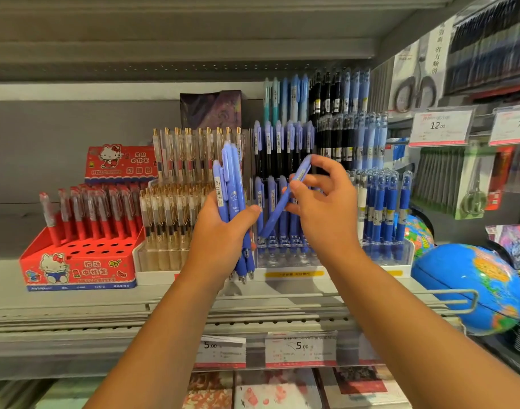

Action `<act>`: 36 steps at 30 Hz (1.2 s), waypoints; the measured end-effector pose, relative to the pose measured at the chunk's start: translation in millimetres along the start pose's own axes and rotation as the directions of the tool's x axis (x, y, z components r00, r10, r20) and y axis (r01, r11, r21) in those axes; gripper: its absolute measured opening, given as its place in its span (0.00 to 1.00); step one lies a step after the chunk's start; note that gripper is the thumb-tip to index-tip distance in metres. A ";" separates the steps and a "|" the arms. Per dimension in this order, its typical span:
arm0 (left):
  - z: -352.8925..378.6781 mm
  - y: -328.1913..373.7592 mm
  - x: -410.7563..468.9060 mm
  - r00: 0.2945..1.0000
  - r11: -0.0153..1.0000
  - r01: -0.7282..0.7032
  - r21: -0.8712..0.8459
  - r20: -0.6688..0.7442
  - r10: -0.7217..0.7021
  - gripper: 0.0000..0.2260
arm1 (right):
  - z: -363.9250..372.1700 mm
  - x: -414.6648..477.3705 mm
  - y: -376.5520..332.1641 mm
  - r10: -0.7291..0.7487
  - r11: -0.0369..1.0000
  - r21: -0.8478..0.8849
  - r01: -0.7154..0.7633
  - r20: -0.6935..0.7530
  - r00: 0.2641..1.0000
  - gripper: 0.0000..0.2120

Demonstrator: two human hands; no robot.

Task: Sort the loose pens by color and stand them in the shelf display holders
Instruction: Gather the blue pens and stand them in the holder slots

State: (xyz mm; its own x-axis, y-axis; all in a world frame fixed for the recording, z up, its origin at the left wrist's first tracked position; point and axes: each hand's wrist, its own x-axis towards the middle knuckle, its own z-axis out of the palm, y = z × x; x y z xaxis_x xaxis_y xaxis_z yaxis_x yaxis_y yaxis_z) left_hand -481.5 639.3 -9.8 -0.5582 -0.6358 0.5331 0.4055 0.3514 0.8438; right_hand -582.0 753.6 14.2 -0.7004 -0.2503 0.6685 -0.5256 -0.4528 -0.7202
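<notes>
My left hand (223, 237) grips a bundle of several periwinkle-blue pens (230, 184), held upright with their tips pointing down. My right hand (323, 202) pinches a single periwinkle-blue pen (282, 202) that slants down to the left, its tip near the base of the clear tiered display holder (285, 258). That holder stands straight ahead on the shelf and carries rows of matching periwinkle pens, with dark ones behind. Both hands hover just in front of it.
A red Hello Kitty pen box (79, 261) with open holes stands at the left. Beside it is a holder of clear gold-clip pens (170, 219). Blue pens (385, 208) fill a holder at the right. A blue globe (471, 287) sits far right. Price tags (300, 348) line the shelf edge.
</notes>
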 end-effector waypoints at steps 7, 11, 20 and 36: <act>0.2 2.4 -2.6 1.000 1.000 0.011 0.011 0.018 -0.011 0.15 | 11.1 12.5 8.6 -0.087 0.969 -0.228 0.096 0.049 0.995 0.15; 0.8 2.3 -2.2 1.000 1.000 0.016 0.006 0.019 -0.016 0.15 | 16.5 12.6 14.2 -0.111 0.908 -0.387 0.161 0.147 0.983 0.16; 0.7 3.1 -2.8 0.993 1.000 0.020 0.001 0.117 -0.020 0.15 | 20.3 10.2 23.9 -0.048 0.757 -0.610 0.234 0.305 0.951 0.14; 0.3 6.4 -8.0 0.976 1.000 0.001 0.017 0.219 -0.005 0.03 | 8.3 -10.1 5.5 0.135 0.987 -0.130 -0.096 0.342 0.930 0.14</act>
State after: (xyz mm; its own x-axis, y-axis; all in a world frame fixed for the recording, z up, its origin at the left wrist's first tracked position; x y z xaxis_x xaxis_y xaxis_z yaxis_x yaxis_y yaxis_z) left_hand -474.7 646.8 -8.7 -0.7050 -0.4719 0.5295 0.3922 0.3627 0.8454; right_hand -573.8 746.5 5.0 -0.5573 -0.5865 0.5877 -0.5142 -0.3120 -0.7989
